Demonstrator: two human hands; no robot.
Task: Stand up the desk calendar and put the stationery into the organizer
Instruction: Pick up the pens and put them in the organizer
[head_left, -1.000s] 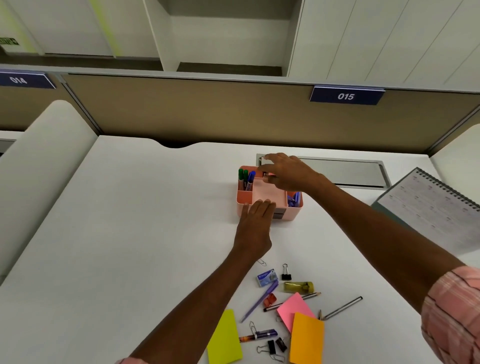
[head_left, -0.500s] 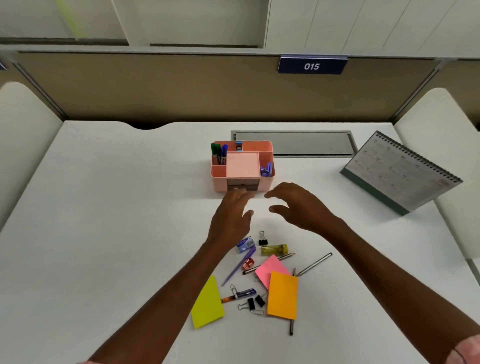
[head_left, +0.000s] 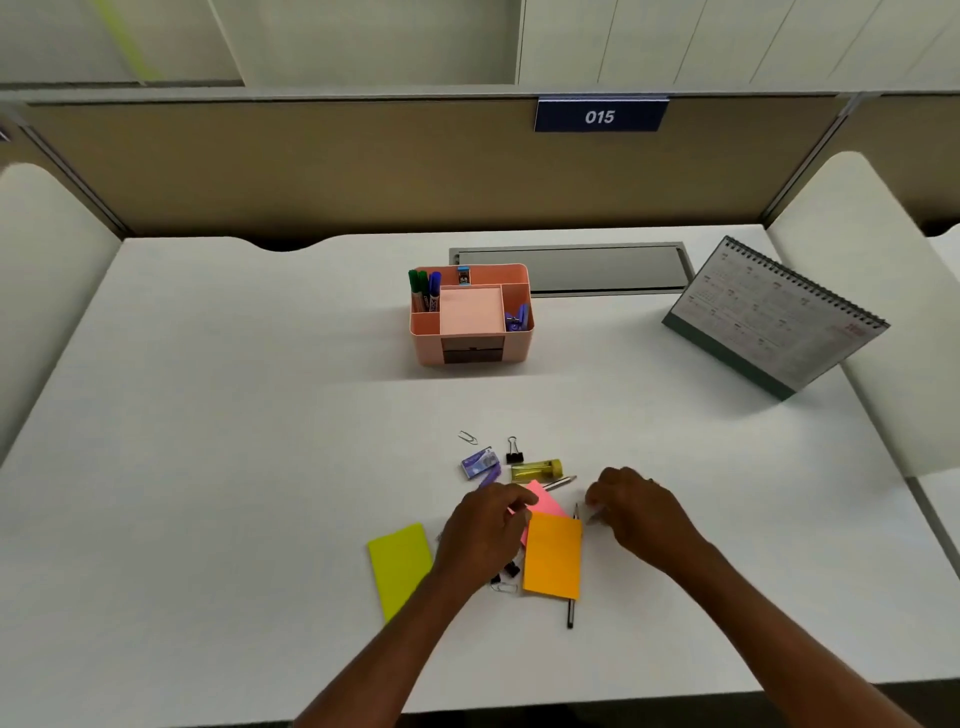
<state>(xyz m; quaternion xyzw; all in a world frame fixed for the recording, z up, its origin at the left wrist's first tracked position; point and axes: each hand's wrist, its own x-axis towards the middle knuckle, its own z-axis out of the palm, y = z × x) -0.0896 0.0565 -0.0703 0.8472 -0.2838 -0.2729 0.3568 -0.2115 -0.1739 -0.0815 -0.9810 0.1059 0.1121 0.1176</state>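
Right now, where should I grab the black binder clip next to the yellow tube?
Probably pinch the black binder clip by its wire handles, from above on the far side. They point toward the pink organizer over bare desk, while its body sits close to the yellow tube.

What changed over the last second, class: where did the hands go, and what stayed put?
Both hands left the organizer and drew back to the loose stationery. The left hand is now over the pink note, and the right hand is just right of the orange note. Whether either grips anything cannot be told. Organizer, calendar and yellow note stayed put.
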